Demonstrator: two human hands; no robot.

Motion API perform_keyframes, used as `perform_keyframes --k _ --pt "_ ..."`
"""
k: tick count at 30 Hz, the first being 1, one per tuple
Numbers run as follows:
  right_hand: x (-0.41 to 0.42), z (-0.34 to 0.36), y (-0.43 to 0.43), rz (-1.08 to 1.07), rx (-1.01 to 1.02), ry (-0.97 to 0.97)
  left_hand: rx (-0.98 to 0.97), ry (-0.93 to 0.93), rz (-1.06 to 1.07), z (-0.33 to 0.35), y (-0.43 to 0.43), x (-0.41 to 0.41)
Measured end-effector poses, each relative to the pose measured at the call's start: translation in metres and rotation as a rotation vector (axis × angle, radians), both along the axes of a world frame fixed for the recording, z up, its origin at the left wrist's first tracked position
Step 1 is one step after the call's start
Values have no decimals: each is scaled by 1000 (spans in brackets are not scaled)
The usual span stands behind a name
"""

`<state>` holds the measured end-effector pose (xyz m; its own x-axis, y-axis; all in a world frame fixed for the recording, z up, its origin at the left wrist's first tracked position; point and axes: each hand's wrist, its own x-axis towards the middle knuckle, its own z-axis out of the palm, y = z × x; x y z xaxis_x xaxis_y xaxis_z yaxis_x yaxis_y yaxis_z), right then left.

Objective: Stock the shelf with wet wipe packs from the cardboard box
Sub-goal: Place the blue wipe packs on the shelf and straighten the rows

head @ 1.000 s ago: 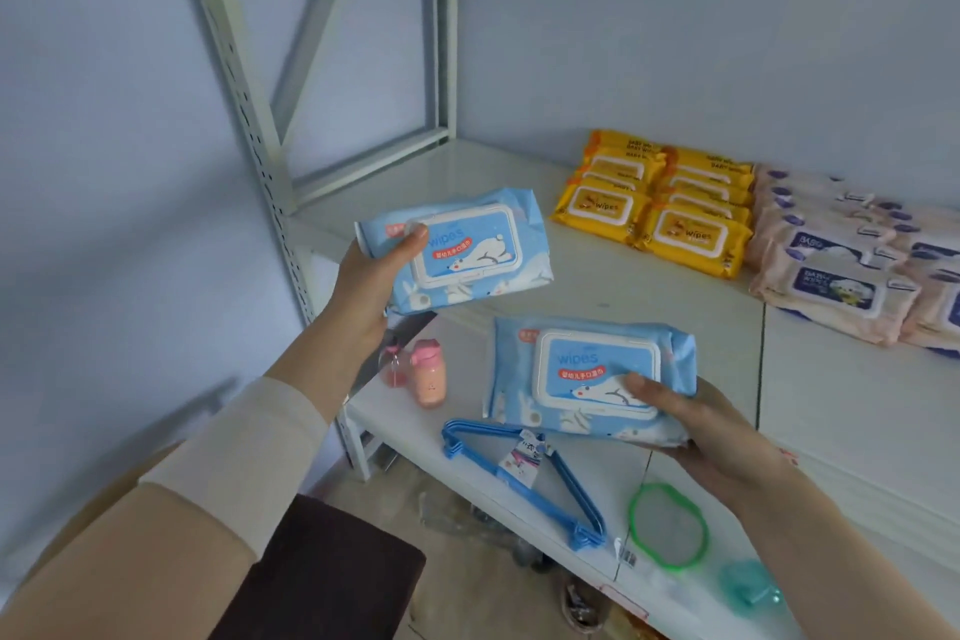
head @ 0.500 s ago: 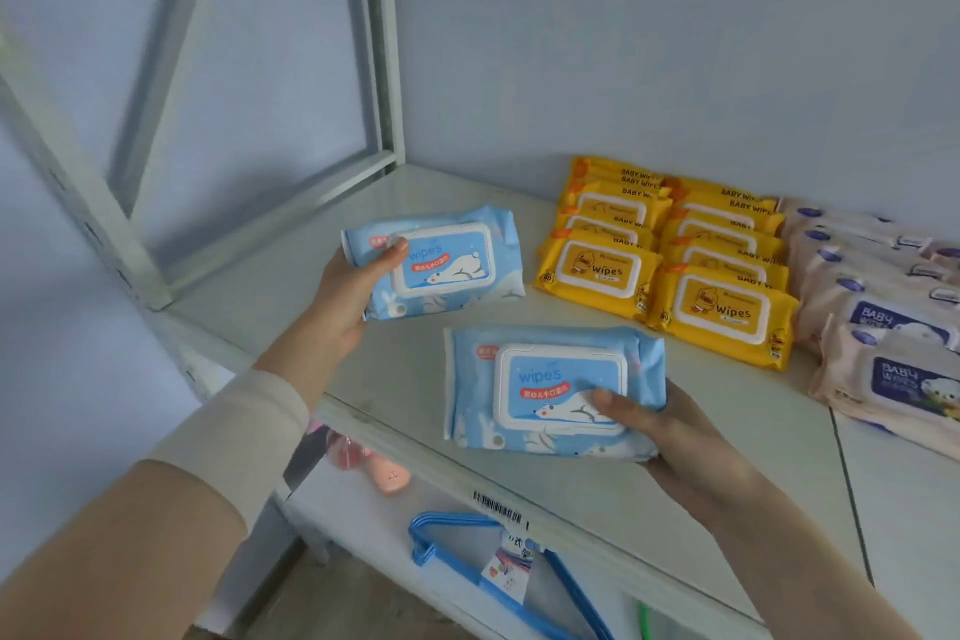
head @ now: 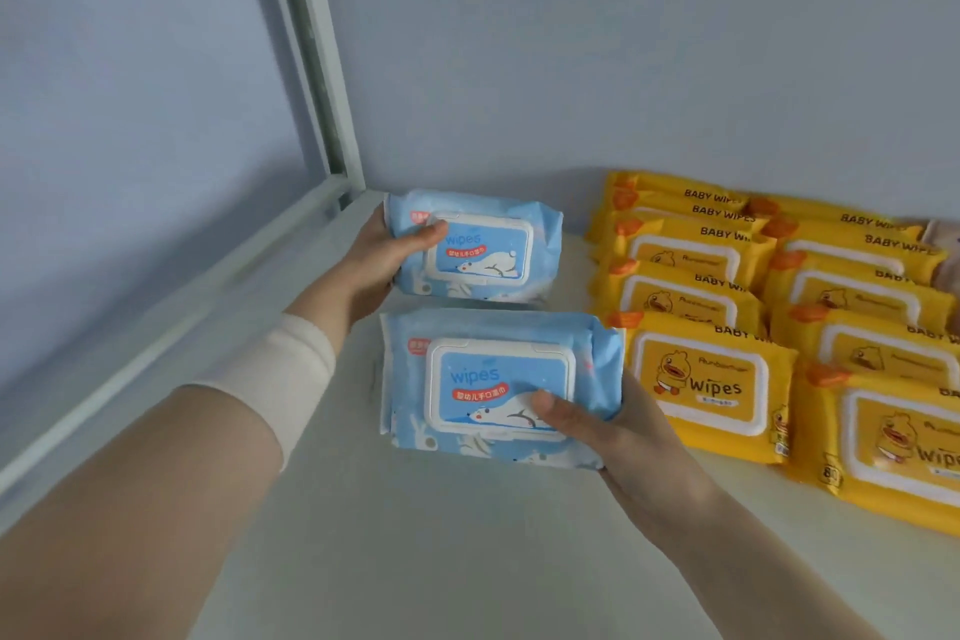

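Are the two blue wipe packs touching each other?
Apart. The head view shows a strip of white shelf between the far blue pack and the near blue pack.

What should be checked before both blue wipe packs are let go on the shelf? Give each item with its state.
1. Left hand grips the far blue pack: ok.
2. Right hand grips the near blue pack: ok.
3. Both lids face up: ok.
4. Packs fully resting on the shelf: cannot tell.
5. Near pack clear of the yellow packs: not ok, its right end meets the front one.
6. Bare shelf left of the yellow rows: ok.
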<state>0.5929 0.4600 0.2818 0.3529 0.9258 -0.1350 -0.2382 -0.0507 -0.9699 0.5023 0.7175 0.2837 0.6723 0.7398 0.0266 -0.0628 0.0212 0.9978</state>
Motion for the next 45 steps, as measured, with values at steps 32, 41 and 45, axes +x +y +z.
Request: perform_keyframes --k 32,41,45 --pt "64 2 152 -758 -430 -775 600 398 -266 10 76 66" --pt "73 8 161 -699 -496 -872 839 482 -178 9 75 71" --pt "74 12 157 -548 -622 -1105 1130 720 -262 31 81 73"
